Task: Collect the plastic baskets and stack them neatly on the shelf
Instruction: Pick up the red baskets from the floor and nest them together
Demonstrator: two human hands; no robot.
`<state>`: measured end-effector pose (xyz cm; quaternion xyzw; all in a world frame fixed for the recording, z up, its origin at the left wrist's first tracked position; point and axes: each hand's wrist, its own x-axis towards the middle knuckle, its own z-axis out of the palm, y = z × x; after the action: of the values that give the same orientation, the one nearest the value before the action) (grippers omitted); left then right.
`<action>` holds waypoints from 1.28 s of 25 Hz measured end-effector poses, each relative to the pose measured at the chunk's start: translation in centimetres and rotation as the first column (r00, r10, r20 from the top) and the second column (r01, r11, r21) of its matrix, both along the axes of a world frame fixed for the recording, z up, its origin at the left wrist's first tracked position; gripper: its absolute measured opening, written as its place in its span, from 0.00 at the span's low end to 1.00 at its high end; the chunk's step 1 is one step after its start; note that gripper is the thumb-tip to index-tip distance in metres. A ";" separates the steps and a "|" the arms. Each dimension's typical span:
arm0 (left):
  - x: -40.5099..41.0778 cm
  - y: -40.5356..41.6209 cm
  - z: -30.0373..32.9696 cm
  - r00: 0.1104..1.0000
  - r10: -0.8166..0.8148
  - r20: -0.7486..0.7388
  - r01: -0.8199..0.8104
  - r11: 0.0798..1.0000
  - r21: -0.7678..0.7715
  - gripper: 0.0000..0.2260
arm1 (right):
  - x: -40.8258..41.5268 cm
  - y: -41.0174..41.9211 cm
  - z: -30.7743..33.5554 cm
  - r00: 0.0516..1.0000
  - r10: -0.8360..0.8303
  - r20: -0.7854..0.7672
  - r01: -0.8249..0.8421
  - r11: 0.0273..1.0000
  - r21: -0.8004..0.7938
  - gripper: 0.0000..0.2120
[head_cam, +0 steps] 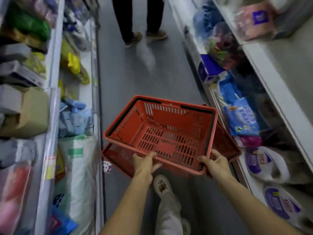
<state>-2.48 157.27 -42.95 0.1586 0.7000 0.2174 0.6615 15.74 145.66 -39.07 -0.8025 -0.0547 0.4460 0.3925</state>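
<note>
Grey floor [128, 78] runs as narrow aisle between two shelf rows. On floor: second person's brown shoes [155, 35] far up aisle; wearer's pale slipper [162, 185] near bottom centre; small white-purple scrap [107, 167] by left shelf base. Left shelves [52, 102] carry yellow packets [73, 62], blue packs [74, 116], cardboard box [32, 112], large white sack [79, 167]. Right shelves [274, 78] carry blue packages [240, 116], bagged goods, white-purple wrapped rolls [264, 164]. Picture blurred; labels unreadable.
</note>
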 end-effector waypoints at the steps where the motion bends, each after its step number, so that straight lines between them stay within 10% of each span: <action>1: -0.8 0.8 -1.3 1.000 0.025 0.009 -0.025 1.000 -0.010 0.34 | 0.1 1.5 -0.9 0.999 0.035 -0.006 -0.035 0.999 -0.008 0.12; 6: -4.8 3.8 -6.7 0.982 0.175 0.068 -0.167 0.980 -0.104 0.16 | 1.5 8.6 -4.8 0.981 0.191 -0.029 -0.191 0.981 -0.014 0.16; 12: -6.1 3.8 -13.4 0.894 0.435 0.107 -0.385 0.869 -0.310 0.18 | 3.5 14.7 -10.4 0.869 0.491 -0.056 -0.493 0.870 -0.019 0.21; 26: 2.1 3.0 -22.7 0.398 0.913 0.089 -0.901 0.408 -0.147 0.26 | 4.7 22.2 -22.4 0.708 0.692 0.137 -0.706 0.698 0.122 0.24; 32: 7.1 1.2 -23.6 0.750 0.661 0.039 -0.662 0.749 0.024 0.27 | 7.1 17.2 -24.6 0.660 0.733 0.165 -0.751 0.641 0.159 0.21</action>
<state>4.62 158.50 -66.56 -0.0902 0.6975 0.4521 0.5485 22.88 162.82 -63.71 -0.6806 -0.4430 0.5243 0.2562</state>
